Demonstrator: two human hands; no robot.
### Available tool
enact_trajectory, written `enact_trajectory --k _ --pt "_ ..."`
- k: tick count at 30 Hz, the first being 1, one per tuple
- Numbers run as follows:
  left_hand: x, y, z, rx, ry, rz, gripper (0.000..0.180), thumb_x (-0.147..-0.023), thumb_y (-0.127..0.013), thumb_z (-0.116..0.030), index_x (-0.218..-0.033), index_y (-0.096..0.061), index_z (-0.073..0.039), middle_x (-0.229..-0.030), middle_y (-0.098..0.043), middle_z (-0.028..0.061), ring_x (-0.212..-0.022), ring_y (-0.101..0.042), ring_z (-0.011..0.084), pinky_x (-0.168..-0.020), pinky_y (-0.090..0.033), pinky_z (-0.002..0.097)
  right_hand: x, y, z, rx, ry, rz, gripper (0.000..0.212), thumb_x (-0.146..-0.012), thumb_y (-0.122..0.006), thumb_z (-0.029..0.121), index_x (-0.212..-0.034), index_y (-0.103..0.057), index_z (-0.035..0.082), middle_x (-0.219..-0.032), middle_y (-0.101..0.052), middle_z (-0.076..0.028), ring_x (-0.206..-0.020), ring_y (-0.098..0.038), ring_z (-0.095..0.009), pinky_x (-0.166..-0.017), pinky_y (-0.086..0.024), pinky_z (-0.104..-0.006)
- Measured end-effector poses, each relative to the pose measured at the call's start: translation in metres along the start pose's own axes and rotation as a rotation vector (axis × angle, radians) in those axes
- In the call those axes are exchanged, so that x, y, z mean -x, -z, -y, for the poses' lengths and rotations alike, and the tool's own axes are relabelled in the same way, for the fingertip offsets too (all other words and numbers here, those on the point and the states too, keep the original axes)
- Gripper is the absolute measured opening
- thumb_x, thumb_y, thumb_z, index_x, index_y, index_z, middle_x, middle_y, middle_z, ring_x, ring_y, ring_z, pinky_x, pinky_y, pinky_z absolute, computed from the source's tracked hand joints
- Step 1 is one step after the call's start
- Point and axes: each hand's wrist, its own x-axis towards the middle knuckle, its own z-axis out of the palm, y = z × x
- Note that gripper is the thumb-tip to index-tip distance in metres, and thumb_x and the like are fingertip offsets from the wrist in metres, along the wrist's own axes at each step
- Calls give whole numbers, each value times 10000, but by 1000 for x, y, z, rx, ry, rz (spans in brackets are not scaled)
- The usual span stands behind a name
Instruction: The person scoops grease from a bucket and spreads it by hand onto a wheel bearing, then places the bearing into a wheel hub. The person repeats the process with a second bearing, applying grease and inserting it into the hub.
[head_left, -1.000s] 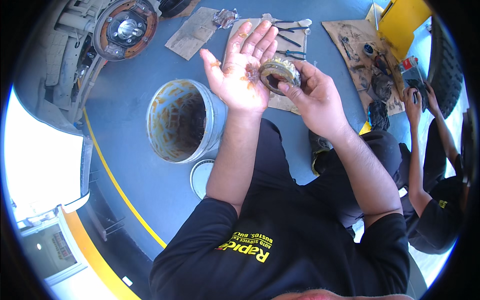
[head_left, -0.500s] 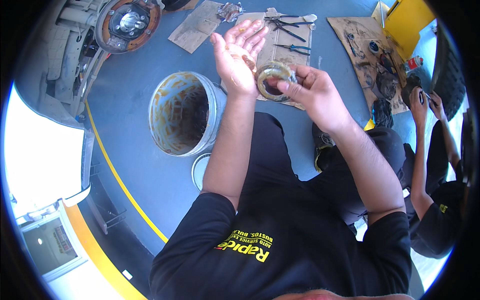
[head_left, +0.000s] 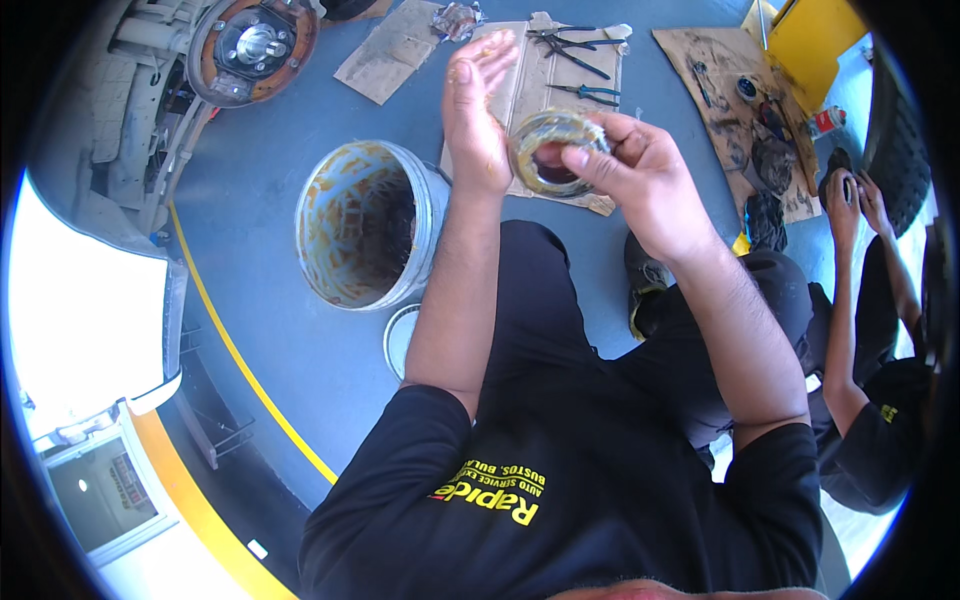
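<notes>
A ring-shaped wheel bearing (head_left: 530, 180), smeared with yellowish grease, is pinched between the thumb and fingers of my right hand (head_left: 645, 175). Its open centre faces up toward me. Beside it, my left hand (head_left: 475, 125) is raised with fingers stretched out and the palm turned toward the bearing. Grease shows on its fingers; most of the palm is turned out of sight. The heel of the left hand is close to the ring's left edge, and I cannot tell whether they touch. Below and left of that hand stands a grease-streaked bucket (head_left: 428, 215).
A round lid-like disc (head_left: 400, 342) lies by the bucket. Pliers (head_left: 585, 95) rest on cardboard (head_left: 530, 90) ahead. At far left is a vehicle's brake assembly (head_left: 252, 48). On the right, a co-worker's hands (head_left: 855, 200) hold a dark ring near a tyre (head_left: 895, 160) and tool-strewn cardboard (head_left: 725, 130).
My left hand has turned from palm up to nearly edge-on, hiding the grease in its palm. The bearing has shifted and tilted slightly in my right hand.
</notes>
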Motion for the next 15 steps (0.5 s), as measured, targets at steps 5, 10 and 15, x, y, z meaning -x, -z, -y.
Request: enact_trajectory --k 5,10,15 --pt "15 -7 -23 189 67 7 730 -1075 -350 -596 -1458 -434 20 -1468 -532 264 -1353 -541 361 -1153 -378 468 -3 9 6 -182 -33 -27 299 -1020 -671 161 -1253 -651 -26 -1100 -759 -79 -1019 -719 -127 -876 -588 -288" --pt "39 -8 -17 53 -98 258 933 -933 -741 -478 -1557 -270 31 -1529 -421 242 -1406 -467 338 -1186 -349 465 -3 10 11 -369 -32 -23 302 -1045 -618 174 -1262 -640 -35 -1131 -746 -102 -1037 -725 -156 -904 -605 -315" --pt "46 -14 -16 195 119 262 987 -808 -889 -197 -1557 -276 -5 -1527 -408 216 -1401 -472 316 -1152 -414 438 -3 18 10 -489 -21 27 327 -1061 -583 190 -1288 -620 -43 -1164 -729 -125 -1076 -717 -173 -924 -610 -334"
